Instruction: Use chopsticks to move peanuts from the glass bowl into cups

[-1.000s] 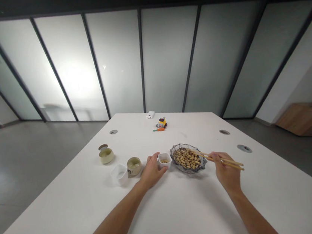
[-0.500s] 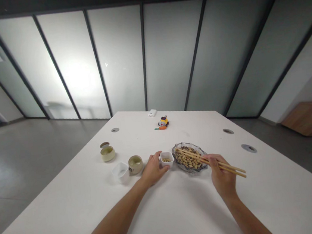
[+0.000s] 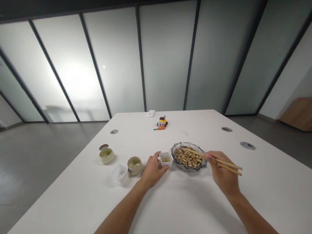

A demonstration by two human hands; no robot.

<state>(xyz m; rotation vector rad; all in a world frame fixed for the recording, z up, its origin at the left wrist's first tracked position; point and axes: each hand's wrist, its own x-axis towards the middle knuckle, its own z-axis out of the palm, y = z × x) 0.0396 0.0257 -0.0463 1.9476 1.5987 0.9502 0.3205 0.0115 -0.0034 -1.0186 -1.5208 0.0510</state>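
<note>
- My right hand (image 3: 224,175) has a pair of long wooden chopsticks (image 3: 211,158) pinched in its grip. Their long axis runs from my fingers up and to the left, with the tips out over the nuts.
- The tips sit in or just above the pile of tan shelled nuts (image 3: 189,157). I honestly can't tell if a nut is caught between them, they're too small from here.
- The nuts fill a scalloped clear glass dish (image 3: 203,163) right beside my right hand, on its left.
- My left hand (image 3: 151,172) is curled round the near-left side of a small square white cup (image 3: 165,159), fingers touching it. It has a few nuts in the bottom.
- The white cup stands just left of the glass dish, almost touching, so it lies in line with the chopsticks past their tips, and the right hand is the one working that gap.
- Further left on the white surface (image 3: 183,211): an empty square white cup (image 3: 120,173), a round beige ceramic cup (image 3: 135,165), and another beige cup (image 3: 106,155) with its lid beside it.
</note>
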